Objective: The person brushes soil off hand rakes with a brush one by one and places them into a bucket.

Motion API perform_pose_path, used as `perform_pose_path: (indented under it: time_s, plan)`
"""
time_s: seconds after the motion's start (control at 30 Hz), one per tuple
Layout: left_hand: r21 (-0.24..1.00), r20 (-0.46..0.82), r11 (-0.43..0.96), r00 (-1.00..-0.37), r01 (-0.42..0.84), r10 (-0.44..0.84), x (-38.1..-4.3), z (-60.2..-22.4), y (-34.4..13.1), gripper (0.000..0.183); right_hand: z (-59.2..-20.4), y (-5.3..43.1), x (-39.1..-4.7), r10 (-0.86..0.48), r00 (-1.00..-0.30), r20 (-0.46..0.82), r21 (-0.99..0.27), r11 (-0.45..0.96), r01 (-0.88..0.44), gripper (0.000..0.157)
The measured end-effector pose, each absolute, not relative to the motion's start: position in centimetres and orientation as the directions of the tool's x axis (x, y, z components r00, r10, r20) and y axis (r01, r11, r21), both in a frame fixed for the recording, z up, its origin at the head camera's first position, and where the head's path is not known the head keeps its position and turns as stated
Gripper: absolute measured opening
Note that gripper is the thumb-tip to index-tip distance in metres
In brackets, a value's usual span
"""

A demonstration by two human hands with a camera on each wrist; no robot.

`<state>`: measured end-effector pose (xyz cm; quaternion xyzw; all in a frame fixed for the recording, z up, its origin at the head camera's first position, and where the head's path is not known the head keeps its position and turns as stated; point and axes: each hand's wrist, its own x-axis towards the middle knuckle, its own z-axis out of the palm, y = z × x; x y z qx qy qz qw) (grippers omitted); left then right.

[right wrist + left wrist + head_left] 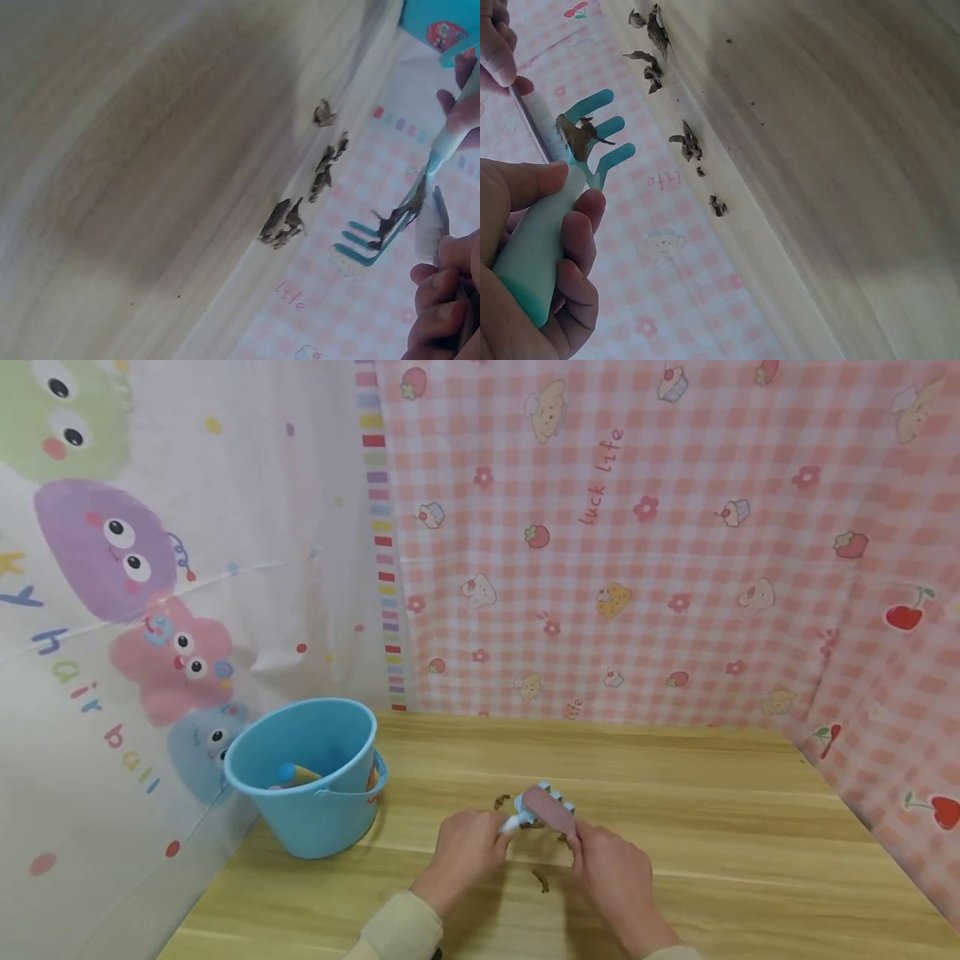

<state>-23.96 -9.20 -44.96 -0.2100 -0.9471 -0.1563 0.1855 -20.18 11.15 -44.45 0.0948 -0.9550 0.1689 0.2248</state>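
Observation:
My left hand grips the pale handle of a small blue-green hand rake, raised over the table. Brown dried-leaf bits lie across its tines. My right hand holds a brush with a flat, dull-pink back; its fingers hide most of the handle. White bristles face the rake's neck, right beside the leaf bits in the right wrist view. More curled brown scraps are scattered on the wooden table below, one scrap lying between the two hands.
A blue bucket stands at the table's left, its handle hanging on the right side. Inside lies a blue-and-tan item. Patterned cloths hang behind and at both sides, including a pink checked cloth along the wooden table's back edge.

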Motion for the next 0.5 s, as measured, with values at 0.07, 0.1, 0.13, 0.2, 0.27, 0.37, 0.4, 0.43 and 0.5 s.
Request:
perform_pose_path:
  time_s: [0.07,0.1,0.13,0.2,0.27,0.37,0.4,0.43,0.5]
  plan:
    - [0.212,0.424,0.865,-0.840,0.456,0.339,-23.9,-45.0,-9.3,0.036,-44.7,11.1,-20.4,-0.092,-0.879,0.468,-0.272,0.931,-0.242,0.008]
    - [0.208,0.429,0.865,-0.838,0.456,0.338,-23.9,-44.9,-9.3,0.036,-44.7,11.1,-20.5,-0.088,-0.879,0.469,-0.269,0.934,-0.237,0.008]
    - [0.207,0.430,0.865,-0.837,0.457,0.339,-23.9,-45.0,-9.3,0.036,-44.8,11.2,-20.6,-0.082,-0.880,0.468,-0.271,0.934,-0.232,0.008]
    - [0.200,0.434,0.867,-0.834,0.457,0.340,-23.9,-44.9,-9.2,0.036,-45.0,11.3,-20.7,-0.075,-0.879,0.471,-0.273,0.935,-0.226,0.009]
    - [0.196,0.435,0.868,-0.834,0.456,0.339,-23.8,-44.8,-9.2,0.036,-45.1,11.5,-20.8,-0.072,-0.879,0.471,-0.273,0.936,-0.222,0.010]
    - [0.188,0.427,0.874,-0.839,0.447,0.337,-23.7,-44.7,-9.1,0.038,-45.3,11.9,-21.0,-0.060,-0.890,0.451,-0.274,0.940,-0.202,0.014]
    - [0.188,0.421,0.876,-0.842,0.444,0.337,-23.7,-44.7,-9.1,0.039,-45.3,12.1,-21.1,-0.053,-0.896,0.440,-0.276,0.942,-0.191,0.016]
    - [0.188,0.412,0.877,-0.846,0.441,0.337,-23.6,-44.7,-9.1,0.040,-45.4,12.4,-21.1,-0.041,-0.904,0.426,-0.283,0.943,-0.176,0.017]
    - [0.188,0.395,0.880,-0.854,0.436,0.339,-23.5,-44.7,-9.1,0.042,-45.6,13.2,-21.3,-0.018,-0.914,0.404,-0.302,0.941,-0.152,0.018]
